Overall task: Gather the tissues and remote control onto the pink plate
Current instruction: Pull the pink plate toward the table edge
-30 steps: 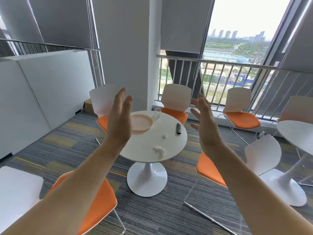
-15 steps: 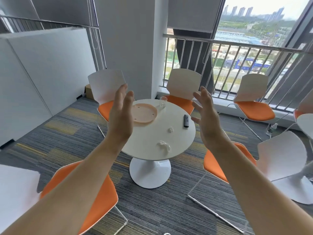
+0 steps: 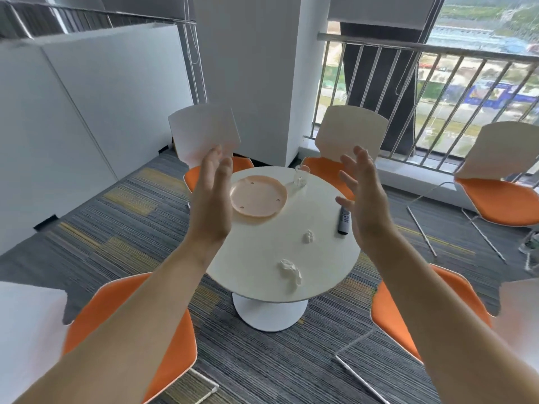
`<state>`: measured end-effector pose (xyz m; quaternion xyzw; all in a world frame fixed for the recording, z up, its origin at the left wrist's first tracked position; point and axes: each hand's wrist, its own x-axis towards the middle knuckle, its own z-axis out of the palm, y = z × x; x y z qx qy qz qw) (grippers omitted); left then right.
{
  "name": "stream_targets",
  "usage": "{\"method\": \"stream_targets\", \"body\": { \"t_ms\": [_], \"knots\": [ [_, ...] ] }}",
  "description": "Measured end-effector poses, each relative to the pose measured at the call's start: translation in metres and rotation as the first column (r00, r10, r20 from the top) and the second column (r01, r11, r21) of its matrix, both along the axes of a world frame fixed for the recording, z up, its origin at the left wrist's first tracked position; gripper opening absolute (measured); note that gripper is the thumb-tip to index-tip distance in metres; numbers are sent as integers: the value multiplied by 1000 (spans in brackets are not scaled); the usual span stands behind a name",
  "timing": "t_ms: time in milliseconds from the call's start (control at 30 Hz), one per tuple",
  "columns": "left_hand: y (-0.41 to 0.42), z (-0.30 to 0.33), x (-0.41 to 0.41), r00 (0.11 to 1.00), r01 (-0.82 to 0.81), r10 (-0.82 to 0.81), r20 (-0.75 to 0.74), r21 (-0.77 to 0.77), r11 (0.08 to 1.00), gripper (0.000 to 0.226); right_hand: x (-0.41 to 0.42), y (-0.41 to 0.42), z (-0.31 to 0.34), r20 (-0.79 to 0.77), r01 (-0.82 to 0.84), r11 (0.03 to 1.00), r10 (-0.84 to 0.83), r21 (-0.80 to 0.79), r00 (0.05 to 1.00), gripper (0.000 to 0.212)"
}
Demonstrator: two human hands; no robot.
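Observation:
A round white table (image 3: 256,258) stands ahead of me. On its far left lies the pink plate (image 3: 258,199), bare. A dark remote control (image 3: 343,221) rests at the right edge. One small crumpled tissue (image 3: 308,237) sits mid-table, and a larger crumpled tissue (image 3: 290,271) lies nearer the front edge. My left hand (image 3: 211,196) is raised left of the plate, fingers apart, holding nothing. My right hand (image 3: 364,193) is raised above the remote's side, also spread and holding nothing.
A clear glass (image 3: 301,175) stands behind the plate. Orange-seated white chairs ring the table: far left (image 3: 204,138), far right (image 3: 350,135), near left (image 3: 131,330), near right (image 3: 408,310). A pillar (image 3: 248,68), a white partition and a railing (image 3: 437,53) are behind.
The camera has come closer and tilted down, so the table looms larger. Both arms stay raised with open hands.

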<state>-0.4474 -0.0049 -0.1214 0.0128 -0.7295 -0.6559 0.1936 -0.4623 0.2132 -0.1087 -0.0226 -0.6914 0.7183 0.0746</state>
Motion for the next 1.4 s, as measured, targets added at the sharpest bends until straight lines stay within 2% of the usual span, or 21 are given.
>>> {"method": "stream_targets", "body": {
  "t_ms": [167, 433, 700, 833, 1167, 1267, 1400],
  "knots": [
    [-2, -27, -47, 998, -27, 27, 56, -3, 1000, 58, -47, 0, -27, 63, -20, 1000, 20, -3, 998, 56],
    [-13, -78, -142, 988, -24, 23, 155, 5, 1000, 55, -141, -11, -64, 143, -16, 1000, 16, -2, 990, 60],
    [-42, -136, -241, 950, -72, 55, 307, 44, 996, 61, -233, -41, -118, 288, 9, 1000, -12, 12, 957, 44],
    [-48, -171, -278, 921, -88, 64, 385, 44, 995, 61, -267, -45, -155, 381, -5, 1000, 0, 13, 924, 64],
    [-44, -251, -327, 820, -127, 91, 566, 24, 992, 61, -323, -40, -235, 521, -62, 998, 63, -20, 851, 79],
    [-44, -274, -340, 775, -113, 110, 623, -36, 993, 51, -339, -34, -258, 550, -62, 998, 68, -30, 832, 71],
    [-50, -306, -359, 672, -66, 200, 713, -212, 975, 41, -355, -28, -286, 596, -55, 997, 73, -48, 800, 60]
  ]
}}
